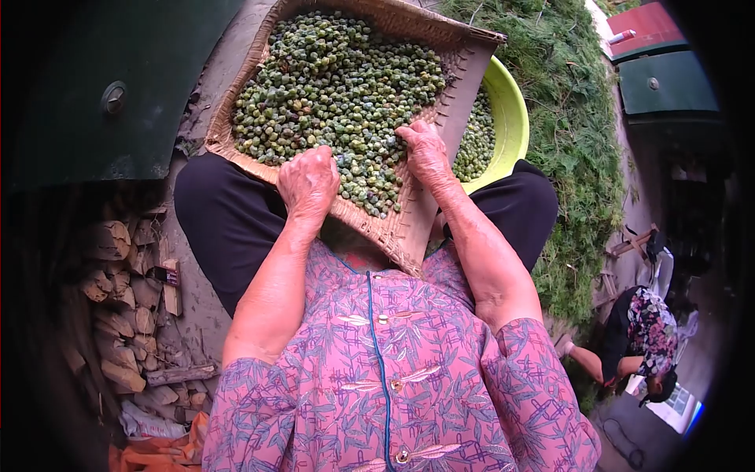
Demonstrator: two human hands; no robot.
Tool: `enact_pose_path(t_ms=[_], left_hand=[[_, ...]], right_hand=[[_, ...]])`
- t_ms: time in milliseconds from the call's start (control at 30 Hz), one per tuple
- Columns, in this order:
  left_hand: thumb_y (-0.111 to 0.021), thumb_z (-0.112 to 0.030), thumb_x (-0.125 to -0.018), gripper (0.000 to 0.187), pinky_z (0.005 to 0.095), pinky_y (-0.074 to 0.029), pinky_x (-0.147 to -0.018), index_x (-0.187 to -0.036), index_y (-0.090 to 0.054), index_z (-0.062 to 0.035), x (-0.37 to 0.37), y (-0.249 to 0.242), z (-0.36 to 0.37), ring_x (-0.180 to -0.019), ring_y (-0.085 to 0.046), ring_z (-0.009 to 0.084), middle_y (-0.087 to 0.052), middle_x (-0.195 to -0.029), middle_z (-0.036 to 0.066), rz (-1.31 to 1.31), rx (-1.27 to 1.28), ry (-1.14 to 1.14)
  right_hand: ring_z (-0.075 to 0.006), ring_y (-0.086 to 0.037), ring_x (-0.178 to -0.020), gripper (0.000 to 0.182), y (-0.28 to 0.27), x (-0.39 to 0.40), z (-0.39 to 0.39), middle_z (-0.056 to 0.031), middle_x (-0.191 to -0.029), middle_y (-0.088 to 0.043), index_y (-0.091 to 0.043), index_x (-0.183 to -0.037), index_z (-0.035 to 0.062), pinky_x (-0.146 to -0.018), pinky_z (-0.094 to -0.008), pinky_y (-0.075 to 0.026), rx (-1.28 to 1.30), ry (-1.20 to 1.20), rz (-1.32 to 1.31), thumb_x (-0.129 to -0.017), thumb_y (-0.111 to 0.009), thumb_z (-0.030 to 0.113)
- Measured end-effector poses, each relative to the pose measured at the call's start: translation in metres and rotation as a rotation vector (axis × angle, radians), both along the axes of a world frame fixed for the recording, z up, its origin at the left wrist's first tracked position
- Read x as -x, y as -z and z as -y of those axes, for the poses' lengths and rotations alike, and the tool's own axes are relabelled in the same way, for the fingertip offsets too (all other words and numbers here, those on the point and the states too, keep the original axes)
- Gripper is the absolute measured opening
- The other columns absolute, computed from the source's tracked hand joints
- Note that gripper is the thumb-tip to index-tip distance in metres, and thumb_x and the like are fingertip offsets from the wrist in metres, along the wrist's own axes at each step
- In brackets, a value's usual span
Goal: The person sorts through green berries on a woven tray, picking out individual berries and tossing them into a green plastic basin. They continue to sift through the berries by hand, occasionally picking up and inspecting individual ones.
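Note:
A woven basket tray (405,236) rests across my lap, heaped with small round green fruits (338,86), a few of them reddish or dark. My left hand (309,179) is closed at the tray's near edge, knuckles up, against the fruits; what its fingers hold, if anything, is hidden. On the right side of the heap, my right hand (426,149) has its thumb and fingers curled together at the fruits, and what lies between them is too small to name. Right of the tray, partly under it, a yellow-green basin (515,118) holds more of the green fruits.
Cut green branches (578,157) cover the ground on the right. Split firewood (118,315) is stacked at the left, beside a dark green panel (102,94) and an orange bag (161,456). Another person (649,330) bends over at the lower right.

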State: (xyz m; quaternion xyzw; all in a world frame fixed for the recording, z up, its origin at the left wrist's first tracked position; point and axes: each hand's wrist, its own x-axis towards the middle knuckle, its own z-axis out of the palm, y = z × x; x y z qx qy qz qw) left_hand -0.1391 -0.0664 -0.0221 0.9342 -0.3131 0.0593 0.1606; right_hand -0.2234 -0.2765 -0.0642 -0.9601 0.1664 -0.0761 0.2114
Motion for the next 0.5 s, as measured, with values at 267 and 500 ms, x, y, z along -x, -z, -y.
enact_pose_path(t_ms=[267,500], left_hand=[[-0.058,-0.022,-0.082,0.012,0.0414,-0.050,-0.067,-0.083,-0.064,-0.0116,-0.001,-0.004,0.001,-0.076,-0.064,0.0277,-0.066,-0.079,0.009,-0.121,-0.107,-0.035],[-0.059,-0.022,-0.081,0.012,0.0420,-0.050,-0.066,-0.082,-0.064,-0.0114,-0.001,-0.003,0.001,-0.075,-0.064,0.0277,-0.066,-0.078,0.009,-0.122,-0.112,-0.033]], right_hand=[[-0.0346,-0.052,-0.095,0.020,0.000,-0.001,0.003,-0.0152,-0.094,-0.054,-0.060,-0.091,0.0056,-0.081,-0.0426,-0.045,0.004,-0.044,-0.058,-0.072,-0.059,0.002],[-0.0335,-0.053,-0.093,0.020,-0.006,0.006,-0.010,-0.0152,-0.092,-0.055,-0.060,-0.090,0.0053,-0.080,-0.0423,-0.045,-0.020,0.112,0.008,-0.071,-0.066,0.007]])
